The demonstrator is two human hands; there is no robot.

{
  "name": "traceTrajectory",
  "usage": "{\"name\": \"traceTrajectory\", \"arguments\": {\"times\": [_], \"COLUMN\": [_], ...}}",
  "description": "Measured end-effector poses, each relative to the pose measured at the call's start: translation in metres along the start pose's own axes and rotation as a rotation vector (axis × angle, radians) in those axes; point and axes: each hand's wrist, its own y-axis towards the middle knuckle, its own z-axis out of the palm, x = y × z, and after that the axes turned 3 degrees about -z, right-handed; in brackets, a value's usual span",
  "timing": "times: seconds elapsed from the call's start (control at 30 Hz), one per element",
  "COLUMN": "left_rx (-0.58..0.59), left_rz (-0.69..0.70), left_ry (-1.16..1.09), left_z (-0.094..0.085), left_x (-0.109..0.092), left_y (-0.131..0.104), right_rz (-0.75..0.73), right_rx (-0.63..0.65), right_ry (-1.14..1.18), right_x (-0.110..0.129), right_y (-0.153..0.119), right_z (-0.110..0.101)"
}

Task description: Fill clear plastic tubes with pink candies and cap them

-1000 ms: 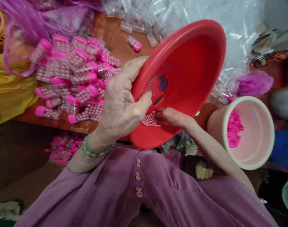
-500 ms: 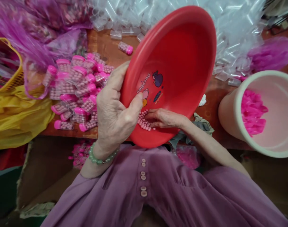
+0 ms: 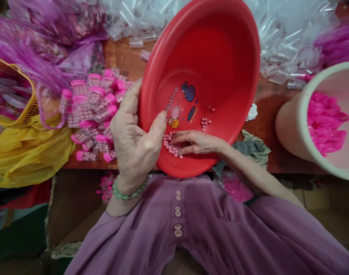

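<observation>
A red basin with duck pictures inside is tilted toward me over the table edge. My left hand, with a green bead bracelet at the wrist, grips its left rim, thumb inside. My right hand is inside the basin, its bent fingers touching small pink beads gathered low in it. The fingertips are partly hidden, so whether any beads are between them is not visible. A few more beads lie just above that hand.
Pink-capped bead bottles are piled at left, near a yellow bag and yellow basket. Clear containers heap behind. A white bucket with pink pieces stands at right, and a cloth lies beside the basin.
Several beads now lie apart, above my right hand, on the basin's inside. The basin sits slightly further left and higher in view, and the bucket and cloth have shifted right in view.
</observation>
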Motion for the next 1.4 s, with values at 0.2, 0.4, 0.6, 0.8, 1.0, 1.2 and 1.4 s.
{"name": "traceTrajectory", "arguments": {"times": [0.2,0.4,0.6,0.8,1.0,1.2,1.4], "left_rx": [-0.048,-0.066,-0.065,-0.055,-0.092,-0.111,-0.075], "left_rz": [0.036,0.02,-0.013,-0.035,-0.128,-0.18,-0.334], "left_ry": [-0.038,0.006,0.064,0.058,-0.024,-0.075,-0.218], "left_z": [-0.001,-0.002,-0.003,-0.001,-0.002,-0.006,-0.001], "left_x": [0.011,0.013,0.016,0.018,0.02,0.038,0.076], "left_y": [0.002,0.0,-0.001,0.0,0.002,0.013,0.019], "right_rz": [-0.018,-0.054,-0.078,-0.065,-0.074,-0.008,0.041], "right_rx": [-0.058,-0.104,-0.136,-0.187,-0.248,-0.326,-0.473], "right_ry": [0.172,0.264,0.271,0.193,0.166,0.225,0.319], "right_x": [-0.003,0.001,0.007,0.008,0.01,0.015,0.034], "right_y": [0.004,0.006,0.003,0.001,-0.003,-0.007,-0.016], "right_z": [0.005,0.004,-0.002,-0.012,-0.024,-0.029,-0.037]}}
